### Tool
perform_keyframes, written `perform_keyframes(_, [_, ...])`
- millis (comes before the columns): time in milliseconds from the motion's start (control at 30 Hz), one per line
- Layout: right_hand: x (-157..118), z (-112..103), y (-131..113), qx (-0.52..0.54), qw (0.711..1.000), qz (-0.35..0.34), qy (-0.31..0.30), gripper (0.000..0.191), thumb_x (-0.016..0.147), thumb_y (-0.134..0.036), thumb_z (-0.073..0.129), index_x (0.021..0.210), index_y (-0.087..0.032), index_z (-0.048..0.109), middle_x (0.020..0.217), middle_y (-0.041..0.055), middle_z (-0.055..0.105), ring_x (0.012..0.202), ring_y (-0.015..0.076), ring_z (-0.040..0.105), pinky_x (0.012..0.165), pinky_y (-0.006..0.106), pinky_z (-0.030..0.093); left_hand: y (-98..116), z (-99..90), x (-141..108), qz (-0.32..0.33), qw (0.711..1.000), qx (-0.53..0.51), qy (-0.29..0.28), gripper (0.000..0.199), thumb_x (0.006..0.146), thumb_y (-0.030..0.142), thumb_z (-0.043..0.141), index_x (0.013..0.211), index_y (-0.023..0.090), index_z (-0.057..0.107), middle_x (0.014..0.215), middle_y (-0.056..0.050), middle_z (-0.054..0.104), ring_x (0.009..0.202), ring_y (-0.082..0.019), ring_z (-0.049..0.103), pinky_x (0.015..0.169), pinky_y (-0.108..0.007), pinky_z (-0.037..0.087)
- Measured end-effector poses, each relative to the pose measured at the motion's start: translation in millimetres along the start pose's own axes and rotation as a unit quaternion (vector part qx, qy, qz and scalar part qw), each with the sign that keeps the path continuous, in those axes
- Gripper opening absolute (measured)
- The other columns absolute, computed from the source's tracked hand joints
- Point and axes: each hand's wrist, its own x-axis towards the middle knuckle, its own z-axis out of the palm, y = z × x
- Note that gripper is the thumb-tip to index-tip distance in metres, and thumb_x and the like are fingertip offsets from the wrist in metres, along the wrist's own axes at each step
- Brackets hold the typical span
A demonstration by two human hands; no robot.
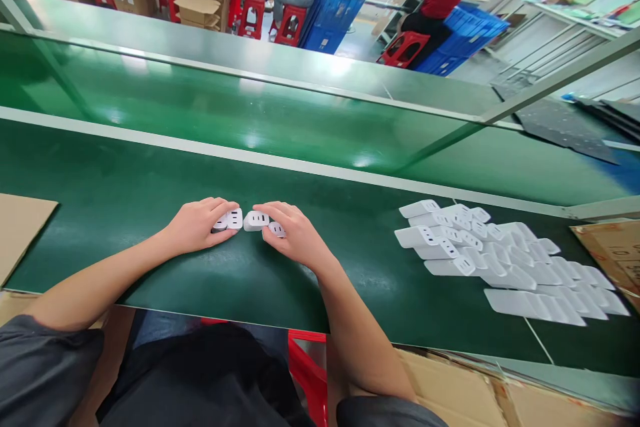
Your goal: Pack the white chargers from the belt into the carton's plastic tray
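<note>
L hand is wrapped round two white, round-cornered plastic blocks w/ dark slots in their end faces, fingers over the far side, thumb along the near side. R hand is likewise curled round another white slotted pair, one block out by the fingertips, the other tucked closer to the palm. Key relation: the 2 held pairs sit side by side, L–R, on the smooth dark green tabletop, w/ barely a sliver btwn the inner blocks; can't tell if they touch. Slotted ends look back at the person; bodies mostly hidden, so can't read the long axis of the held ones. R pair's outer block sits a bit nearer the person than its inner one. Big staggered pile of long white plastic blocks lies well apart to the R, long sides running roughly L–R; R hand is nearer to it. Flat brown cardboard sheet at far L, near L forearm.
</note>
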Motion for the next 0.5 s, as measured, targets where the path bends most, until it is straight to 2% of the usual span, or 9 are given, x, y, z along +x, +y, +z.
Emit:
perform_keyframes(133, [1, 2, -5, 0.066, 0.997, -0.029, -0.006, 0.039, 0.093, -0.010, 0.039, 0.125, -0.021, 0.058, 0.131, 0.0035, 0.063, 0.119, 0.0171, 0.059, 0.106, 0.037, 0.045, -1, -8.3, 1, 0.007, 0.999, -0.013, -0.037, 0.045, 0.096, 0.051, 0.049, 0.129, 0.022, 0.057, 0.119, -0.005, 0.066, 0.099, -0.020, 0.065, 0.077, -0.031, 0.052])
perform_keyframes(267, [-5, -19, -2, 0.060, 0.998, -0.009, -0.036, 0.045, 0.097, -0.026, 0.050, 0.141, -0.023, 0.049, 0.142, 0.0068, 0.054, 0.131, 0.0203, 0.052, 0.109, 0.040, 0.045, 0, -8.1, 2, 0.043, 0.999, 0.011, -0.018, 0.058, 0.092, 0.057, 0.055, 0.136, 0.019, 0.055, 0.128, -0.009, 0.062, 0.109, -0.023, 0.063, 0.088, -0.036, 0.051])
perform_keyframes(367, [-13, -40, 8, 0.033, 0.993, 0.038, -0.107, 0.057, 0.091, -0.044, 0.066, 0.143, -0.026, 0.049, 0.140, 0.0076, 0.052, 0.125, 0.0234, 0.055, 0.103, 0.040, 0.051, 2, -3.8, 1, 0.069, 0.997, 0.041, 0.014, 0.063, 0.092, 0.062, 0.055, 0.139, 0.020, 0.054, 0.131, -0.009, 0.061, 0.112, -0.024, 0.061, 0.090, -0.038, 0.051])
perform_keyframes(433, [-17, -45, 13, 0.025, 0.988, 0.051, -0.147, 0.056, 0.089, -0.043, 0.069, 0.140, -0.027, 0.052, 0.136, 0.0072, 0.054, 0.118, 0.0228, 0.059, 0.098, 0.039, 0.053, 4, -0.5, 1, 0.074, 0.995, 0.057, 0.029, 0.061, 0.093, 0.062, 0.054, 0.139, 0.022, 0.055, 0.131, -0.007, 0.062, 0.111, -0.024, 0.062, 0.089, -0.038, 0.051])
perform_keyframes(500, [-17, -41, 14, 0.029, 0.986, 0.040, -0.161, 0.046, 0.091, -0.035, 0.064, 0.135, -0.026, 0.056, 0.130, 0.0067, 0.058, 0.114, 0.0213, 0.061, 0.096, 0.038, 0.054, 5, 2.6, 1, 0.069, 0.995, 0.062, 0.036, 0.054, 0.095, 0.060, 0.052, 0.137, 0.025, 0.058, 0.129, -0.006, 0.063, 0.108, -0.023, 0.063, 0.087, -0.037, 0.052])
